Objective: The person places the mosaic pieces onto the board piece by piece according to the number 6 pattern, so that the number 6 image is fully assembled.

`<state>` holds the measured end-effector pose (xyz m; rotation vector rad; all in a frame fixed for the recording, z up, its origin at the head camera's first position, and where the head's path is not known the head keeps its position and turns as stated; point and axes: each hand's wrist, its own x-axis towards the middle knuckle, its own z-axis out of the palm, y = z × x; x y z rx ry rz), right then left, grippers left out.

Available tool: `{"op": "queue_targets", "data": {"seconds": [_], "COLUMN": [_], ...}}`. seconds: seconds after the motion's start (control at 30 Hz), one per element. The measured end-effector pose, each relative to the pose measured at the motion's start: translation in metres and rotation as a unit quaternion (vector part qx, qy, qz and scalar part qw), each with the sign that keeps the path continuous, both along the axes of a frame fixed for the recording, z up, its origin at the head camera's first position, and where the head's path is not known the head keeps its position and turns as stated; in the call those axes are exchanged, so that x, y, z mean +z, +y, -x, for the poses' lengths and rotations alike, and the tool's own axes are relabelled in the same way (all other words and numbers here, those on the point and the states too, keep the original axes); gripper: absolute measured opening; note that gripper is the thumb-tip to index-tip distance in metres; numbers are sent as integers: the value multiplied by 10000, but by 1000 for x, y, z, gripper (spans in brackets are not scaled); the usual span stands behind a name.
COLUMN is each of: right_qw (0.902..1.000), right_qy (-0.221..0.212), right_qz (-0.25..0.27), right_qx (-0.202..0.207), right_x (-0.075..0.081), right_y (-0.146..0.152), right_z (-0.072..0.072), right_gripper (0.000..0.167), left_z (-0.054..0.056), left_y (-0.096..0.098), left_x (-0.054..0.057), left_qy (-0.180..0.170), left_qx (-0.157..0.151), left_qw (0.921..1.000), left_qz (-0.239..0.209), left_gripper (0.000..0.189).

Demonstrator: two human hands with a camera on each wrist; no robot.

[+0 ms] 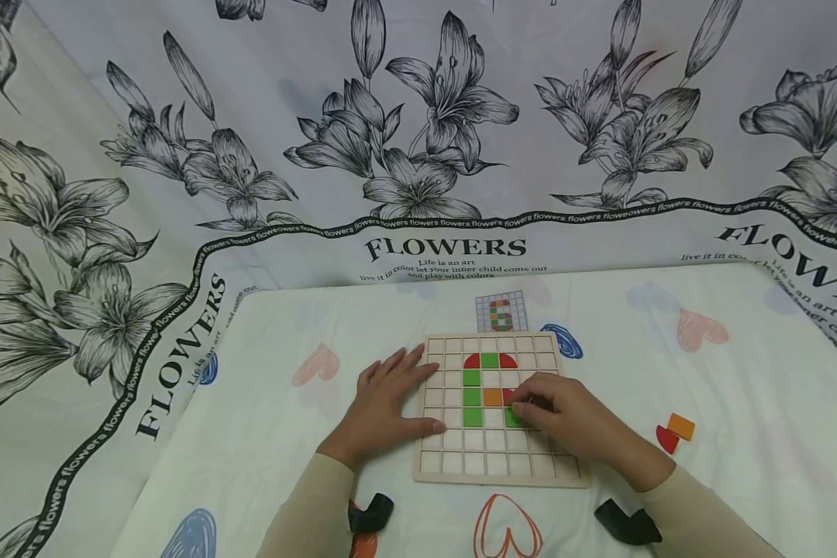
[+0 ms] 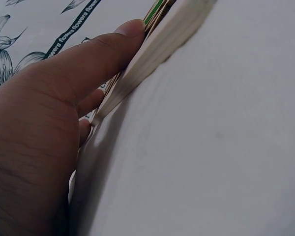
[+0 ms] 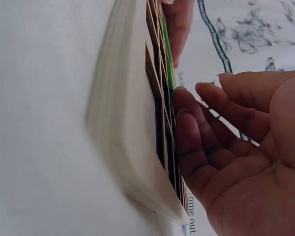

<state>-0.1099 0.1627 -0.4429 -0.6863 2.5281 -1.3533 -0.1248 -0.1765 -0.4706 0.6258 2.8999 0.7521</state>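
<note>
A light wooden grid board (image 1: pixel 441 457) lies on the bed-like white surface. In it are several coloured pieces: green squares (image 1: pixel 471 397), an orange square (image 1: pixel 492 397) and red rounded corner pieces (image 1: pixel 472 361). My left hand (image 1: pixel 390 403) rests along the board's left edge with fingers spread; in the left wrist view its thumb (image 2: pixel 130 32) lies on the rim. With thumb and index fingertips together, my right hand (image 1: pixel 565 411) pinches a partly covered red piece (image 1: pixel 508 396) beside the orange square. A green square (image 1: pixel 513 418) lies just under the thumb.
A small printed pattern card (image 1: pixel 501 311) lies behind the board. To the right, a loose orange square (image 1: pixel 681 426) and a loose red corner piece (image 1: pixel 666 439) touch. Flower-printed cloth (image 1: pixel 432 139) hangs behind. Black straps (image 1: pixel 371 513) show at the wrists.
</note>
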Motion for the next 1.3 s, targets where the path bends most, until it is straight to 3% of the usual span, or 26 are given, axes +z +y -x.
{"op": "queue_targets", "data": {"seconds": [0.5,0.83,1.3], "right_qw": [9942,9906,9913], "right_qy": [-598,-521,-117], "right_qz": [893,1260,1310], "right_qx": [37,107,-54], "right_x": [8,19,38], "right_y": [4,11,29], "right_z": [-3,-2,-1], "right_gripper": [26,31,34], "left_z": [0,0,-1], "left_y": [0,0,0], "left_x": [-1,-2,-1], "left_qy": [21,-2,-6], "left_qx": [51,31,79], "left_qw": [10000,10000,10000], "left_qz": [10,-31,-38], "left_gripper": [95,94,93]}}
